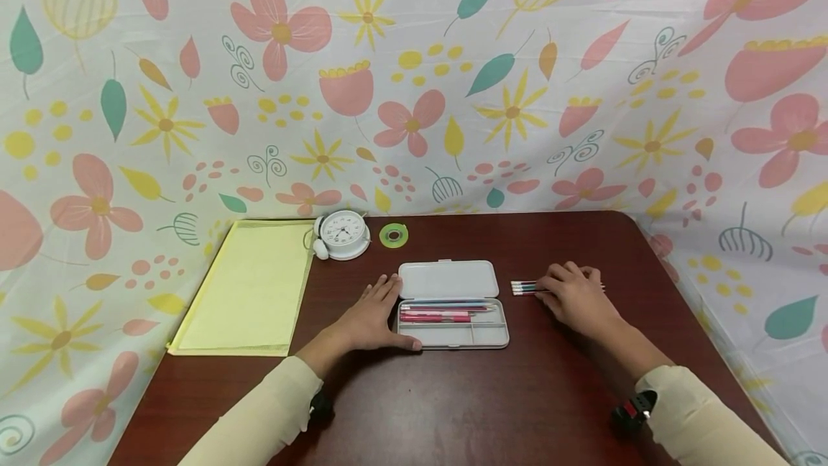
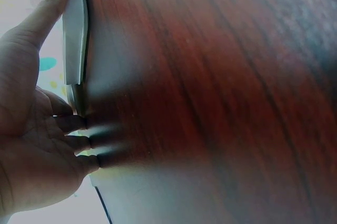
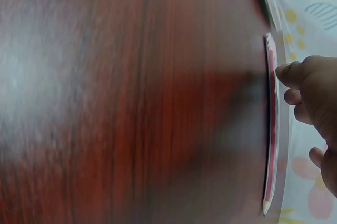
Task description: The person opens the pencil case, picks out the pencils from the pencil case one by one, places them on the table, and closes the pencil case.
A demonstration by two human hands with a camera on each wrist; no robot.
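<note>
An open white pencil case [image 1: 453, 335] lies on the table, its lid [image 1: 448, 280] folded back. Several pencils and a pink pen [image 1: 436, 318] fill its rear compartment. Flat against the case's left side is my left hand [image 1: 369, 318], thumb along the front edge and the other fingers stretched toward the lid. In the left wrist view the thumb touches the case's side [image 2: 75, 39]. Right of the case, my right hand [image 1: 576, 297] pinches a few pencils [image 1: 522, 288] lying side by side, thumb and forefinger at their sides. In the right wrist view, a pink pencil [image 3: 271, 129] shows below the fingertips.
A yellow zip folder [image 1: 242, 290] lies at the left of the dark wooden table [image 1: 414, 408]. Behind the case stand a white alarm clock [image 1: 343, 232] and a green tape roll [image 1: 394, 236]. A flowered cloth [image 1: 414, 92] hangs at the table's back and sides.
</note>
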